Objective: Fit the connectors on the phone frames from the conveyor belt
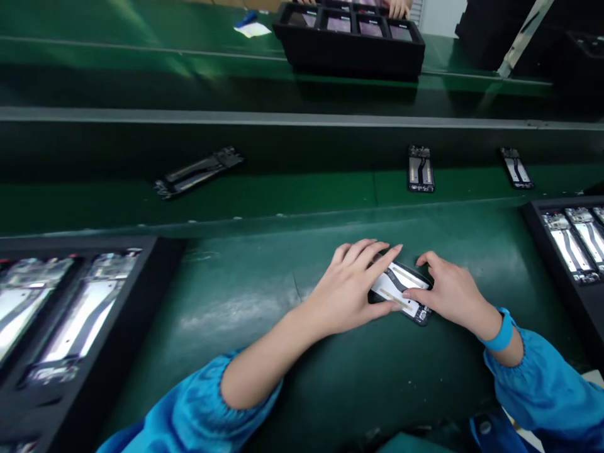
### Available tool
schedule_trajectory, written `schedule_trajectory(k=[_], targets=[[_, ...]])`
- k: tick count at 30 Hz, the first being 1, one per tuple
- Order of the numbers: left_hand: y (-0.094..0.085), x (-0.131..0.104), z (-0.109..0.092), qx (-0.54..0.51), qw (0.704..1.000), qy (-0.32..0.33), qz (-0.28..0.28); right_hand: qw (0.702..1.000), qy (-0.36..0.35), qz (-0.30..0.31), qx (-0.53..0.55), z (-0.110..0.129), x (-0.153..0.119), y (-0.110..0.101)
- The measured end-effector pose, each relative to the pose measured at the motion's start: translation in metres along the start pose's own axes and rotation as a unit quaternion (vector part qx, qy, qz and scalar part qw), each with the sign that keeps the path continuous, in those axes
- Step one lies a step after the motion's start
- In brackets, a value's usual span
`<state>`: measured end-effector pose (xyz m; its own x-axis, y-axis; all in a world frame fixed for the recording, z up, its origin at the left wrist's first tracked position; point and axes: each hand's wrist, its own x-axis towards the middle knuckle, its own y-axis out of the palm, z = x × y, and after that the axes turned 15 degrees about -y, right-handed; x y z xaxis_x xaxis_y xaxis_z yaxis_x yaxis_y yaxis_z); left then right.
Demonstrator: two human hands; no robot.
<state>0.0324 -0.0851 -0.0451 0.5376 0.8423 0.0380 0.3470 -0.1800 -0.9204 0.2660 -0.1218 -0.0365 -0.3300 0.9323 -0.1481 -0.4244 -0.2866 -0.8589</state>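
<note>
While a black tray (163, 270) sits at 8 o'clock, probably for easy reach, the left hand (342, 299), fingers spread, kinda clamps an opened phone (396, 283) at 4 o'clock, seemingly steadying it; the right hand (455, 296) rests its thumb there, index curled.

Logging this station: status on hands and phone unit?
Left hand gripping phone unit. Right hand: thumb on its face, index finger raised. Nothing seen obstructing; black trays either side, three similar units beyond.
</note>
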Motion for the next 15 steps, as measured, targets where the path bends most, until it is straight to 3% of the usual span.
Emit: schedule_trajectory(k=[4,7,11,15], targets=[[0.009,-0.01,0.005,0.024,0.999,-0.029,0.012,0.996,0.003,-0.034,0.078,-0.018,-0.002,-0.014],[0.012,-0.031,0.006,0.046,0.996,-0.075,-0.009,0.995,0.005,0.003,0.103,-0.025,-0.005,-0.024],[0.004,-0.053,0.007,0.049,0.995,-0.09,-0.004,0.993,-0.018,0.102,0.05,-0.009,-0.006,-0.022],[-0.003,-0.048,0.002,0.002,0.994,-0.104,0.028,0.989,-0.046,0.135,-0.034,0.013,-0.004,-0.012]])
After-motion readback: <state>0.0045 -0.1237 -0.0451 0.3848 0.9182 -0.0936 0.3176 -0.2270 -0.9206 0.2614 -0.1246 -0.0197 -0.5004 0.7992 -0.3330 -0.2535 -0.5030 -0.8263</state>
